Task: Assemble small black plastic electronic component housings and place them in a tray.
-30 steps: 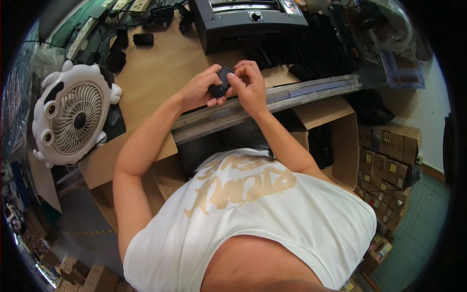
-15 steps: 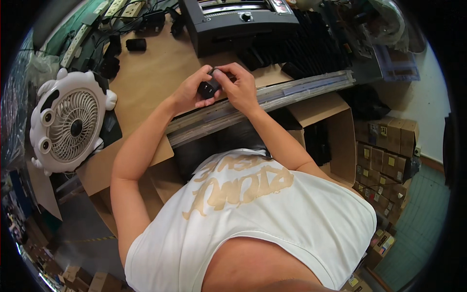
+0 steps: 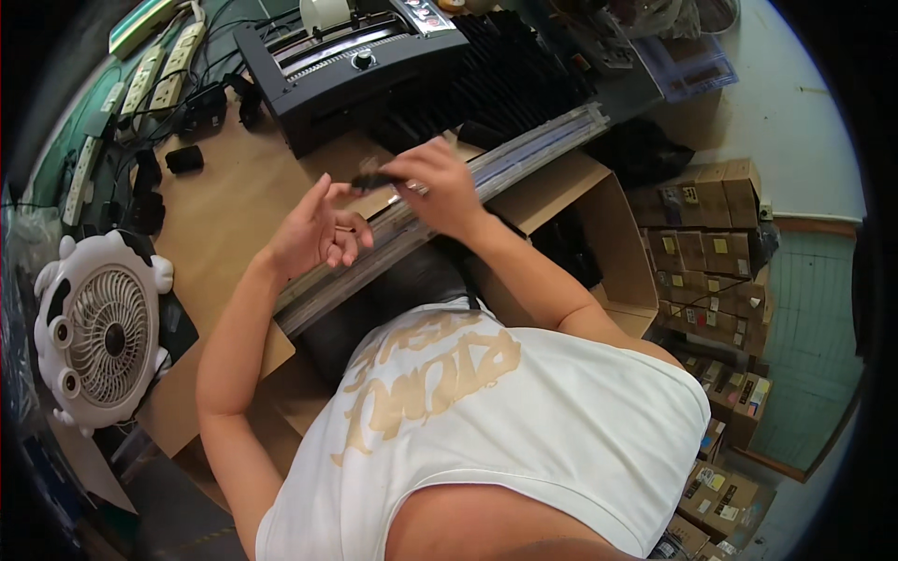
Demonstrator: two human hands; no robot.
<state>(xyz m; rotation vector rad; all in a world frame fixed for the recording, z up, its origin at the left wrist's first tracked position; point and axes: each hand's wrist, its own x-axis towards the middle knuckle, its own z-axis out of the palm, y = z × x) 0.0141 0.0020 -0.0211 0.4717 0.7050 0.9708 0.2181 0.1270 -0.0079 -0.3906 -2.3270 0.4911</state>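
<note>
My right hand (image 3: pixel 438 187) grips a small black block (image 3: pixel 374 179) between thumb and fingers, above the near edge of the bench. The block is smeared by motion; it looks like a power adapter, though I cannot be sure. My left hand (image 3: pixel 323 224) is just left of it, palm turned up and fingers apart, with nothing resting in the palm. A left fingertip comes close to the block's left end; whether it touches, I cannot tell. Below both hands runs a clear plastic-covered rail (image 3: pixel 393 220) along the bench edge.
A black machine (image 3: pixel 365 79) with a knob stands behind my hands, black pieces (image 3: pixel 505 75) packed beside it. Another black block (image 3: pixel 184 159) lies on brown board (image 3: pixel 234 178). At left are a white fan (image 3: pixel 103 327) and power strips (image 3: pixel 178 65). An open carton (image 3: pixel 613 234) sits right.
Both hands held the black block together before; my left hand has let go and opened, while my right hand keeps it. The whole view has turned and shifted.
</note>
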